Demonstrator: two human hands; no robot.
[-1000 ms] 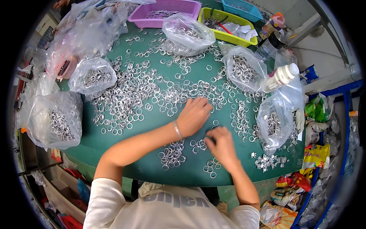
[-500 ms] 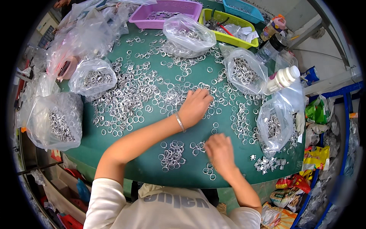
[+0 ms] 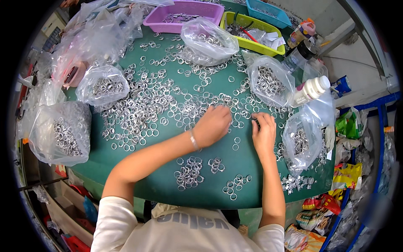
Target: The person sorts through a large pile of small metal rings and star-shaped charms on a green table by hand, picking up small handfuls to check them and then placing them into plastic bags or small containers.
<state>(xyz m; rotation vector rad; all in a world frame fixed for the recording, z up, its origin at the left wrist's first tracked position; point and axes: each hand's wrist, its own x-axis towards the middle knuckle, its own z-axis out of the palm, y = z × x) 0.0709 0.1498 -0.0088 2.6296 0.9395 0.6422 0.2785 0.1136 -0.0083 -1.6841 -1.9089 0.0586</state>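
My left hand is over the metal rings in the middle of the green table, fingers curled down and drawn together. What its fingertips hold, if anything, is hidden. To its right, my right hand reaches to the edge of another ring heap, fingers bent with a gap beside the thumb; I see nothing held in it. Nearer to me lie a round pile of rings, a smaller cluster and a loose group of several rings. Two single rings lie between the hands.
Clear plastic bags of rings stand at the left, back and right. Purple, yellow-green and blue baskets line the back. A white bottle stands at right, near small silvery pieces.
My right hand has moved away from the near clusters, up and right to the ring heap. The loose near group has more rings. My left hand has shifted slightly nearer to me.
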